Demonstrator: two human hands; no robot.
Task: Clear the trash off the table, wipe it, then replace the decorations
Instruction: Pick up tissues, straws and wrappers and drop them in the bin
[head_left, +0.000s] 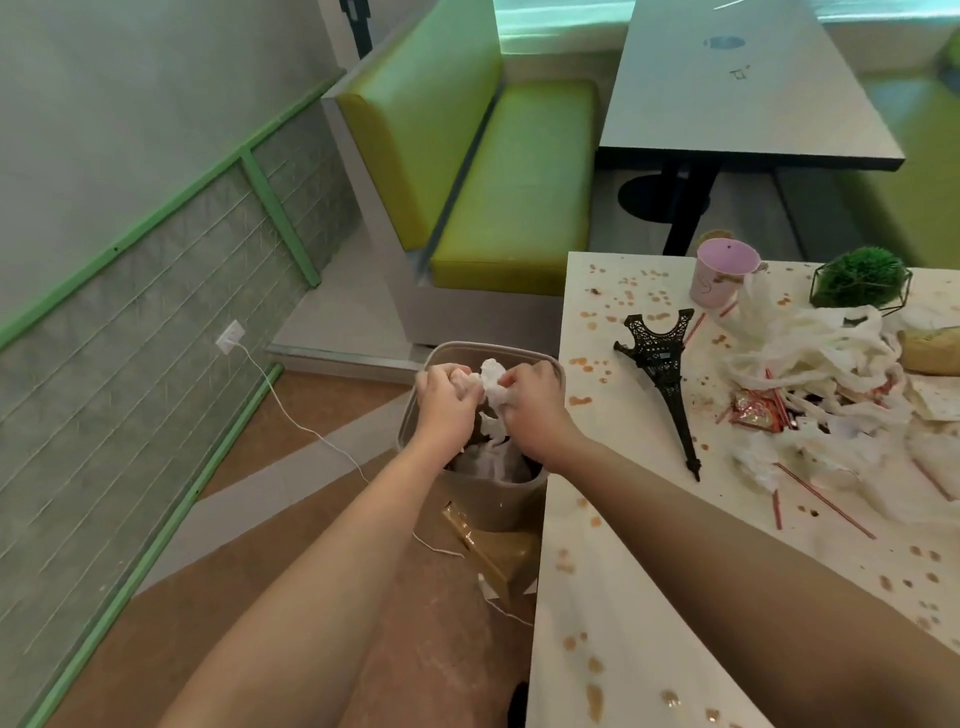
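Café: booth bench (498, 176), tables (748, 104)

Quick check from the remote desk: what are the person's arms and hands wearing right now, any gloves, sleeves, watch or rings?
Nothing that shows. The left hand and the right hand are bare, with no gloves, and no rings can be made out. Both forearms are uncovered from the wrists back to the bottom edge of the picture: no sleeves, watch, bracelet or markings visible.

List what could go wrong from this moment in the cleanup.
1. Both hands, left hand and right hand, hold a crumpled tissue over the bin; scraps might miss it.
2. The toppled tower model lies beside the trash pile and could get swept away.
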